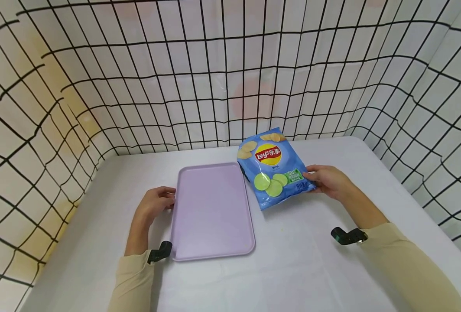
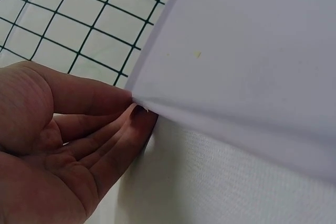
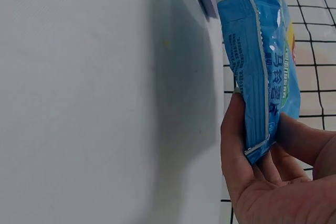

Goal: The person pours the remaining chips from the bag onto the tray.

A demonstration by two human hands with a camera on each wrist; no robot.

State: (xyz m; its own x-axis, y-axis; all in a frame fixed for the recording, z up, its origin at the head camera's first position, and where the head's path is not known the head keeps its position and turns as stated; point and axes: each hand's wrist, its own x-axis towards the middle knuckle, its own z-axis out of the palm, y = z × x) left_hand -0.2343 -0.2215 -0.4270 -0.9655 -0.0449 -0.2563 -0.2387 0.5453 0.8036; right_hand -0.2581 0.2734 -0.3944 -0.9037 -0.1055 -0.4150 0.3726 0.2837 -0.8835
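Your right hand (image 1: 328,182) grips the blue Lay's potato-chip bag (image 1: 275,162) by its lower right corner, thumb on the printed front and fingers behind. Your left hand (image 1: 156,206) pinches the rim of the lavender tray (image 1: 212,212) along its left edge, thumb on top and fingers under it, as the left wrist view shows.

The bag sits right of the centre of the frame, tilted, its front facing you; the shadow beneath it in the right wrist view puts it off the white tabletop (image 1: 293,264). It overlaps the tray's upper right corner in the head view, though whether they touch you cannot tell.

The step in hand looks like handling the bag beside a steadied tray. Your next move likely calls for a firm right-hand grip, since only one corner is held and the far end could droop, while your left pinch guards the tray against sliding.
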